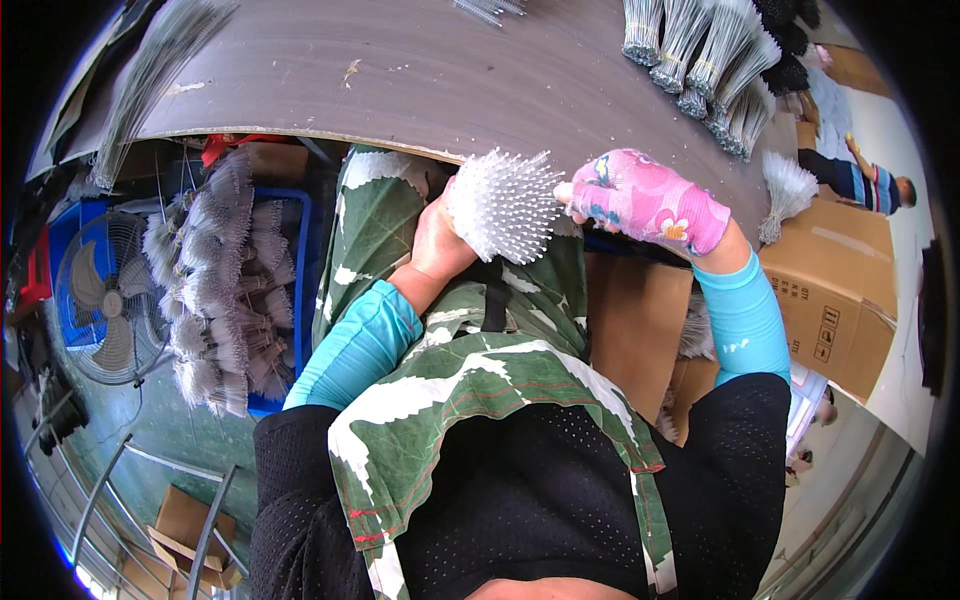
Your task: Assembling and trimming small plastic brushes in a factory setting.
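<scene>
My bare left hand (pixel 438 240) is wrapped round a bundle of thin wire brushes (pixel 507 205), above my lap. Its many white, bead-like tips fan out toward me; the lower stems are hidden by the hand and the bundle itself. At the right edge of the bundle is my right hand (pixel 640 198), in a pink glove with a flower pattern. Its bare fingertips are pinched together right beside the outer tips. Whether a single stem sits between them is too small to tell.
A brown table (pixel 420 75) curves ahead, with wire bundles (pixel 705 60) at its far right and loose wires (pixel 160 75) at far left. On the left are a fan (pixel 110 290) and a blue crate (pixel 300 260) of brush bundles. Cardboard boxes (pixel 835 290) and another person (pixel 870 185) are at right.
</scene>
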A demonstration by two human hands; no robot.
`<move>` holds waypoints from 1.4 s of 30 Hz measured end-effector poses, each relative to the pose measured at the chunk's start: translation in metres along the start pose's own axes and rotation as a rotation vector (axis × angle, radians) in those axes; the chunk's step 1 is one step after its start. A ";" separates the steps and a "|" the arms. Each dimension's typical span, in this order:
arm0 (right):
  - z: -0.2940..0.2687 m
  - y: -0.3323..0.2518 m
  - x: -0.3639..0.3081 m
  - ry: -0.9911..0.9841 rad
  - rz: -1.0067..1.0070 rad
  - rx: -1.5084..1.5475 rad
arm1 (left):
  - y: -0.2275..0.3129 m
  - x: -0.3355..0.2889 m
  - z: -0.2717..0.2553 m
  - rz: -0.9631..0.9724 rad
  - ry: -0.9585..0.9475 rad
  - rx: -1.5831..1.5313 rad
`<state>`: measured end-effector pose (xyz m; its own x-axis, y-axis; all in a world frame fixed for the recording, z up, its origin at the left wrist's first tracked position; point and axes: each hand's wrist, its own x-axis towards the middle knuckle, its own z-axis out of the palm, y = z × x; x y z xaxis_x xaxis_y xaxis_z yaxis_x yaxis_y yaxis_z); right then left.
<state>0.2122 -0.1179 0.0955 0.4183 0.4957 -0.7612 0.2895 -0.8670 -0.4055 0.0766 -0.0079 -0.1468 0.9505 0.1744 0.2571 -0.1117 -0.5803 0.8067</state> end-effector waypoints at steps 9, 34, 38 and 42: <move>0.007 0.003 0.000 0.061 0.007 0.104 | 0.004 0.002 -0.003 0.000 -0.008 0.036; -0.023 -0.016 0.024 -0.122 -0.101 -0.263 | 0.001 0.001 0.000 -0.049 0.017 -0.102; -0.026 -0.023 0.026 -0.112 -0.196 -0.439 | -0.003 -0.001 0.006 -0.048 0.015 -0.080; -0.031 -0.028 0.019 -0.128 -0.114 -0.362 | -0.003 0.001 0.008 -0.086 -0.013 -0.125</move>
<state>0.2385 -0.0825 0.1078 0.2623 0.5575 -0.7876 0.6220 -0.7217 -0.3038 0.0797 -0.0123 -0.1533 0.9616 0.2084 0.1784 -0.0647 -0.4598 0.8857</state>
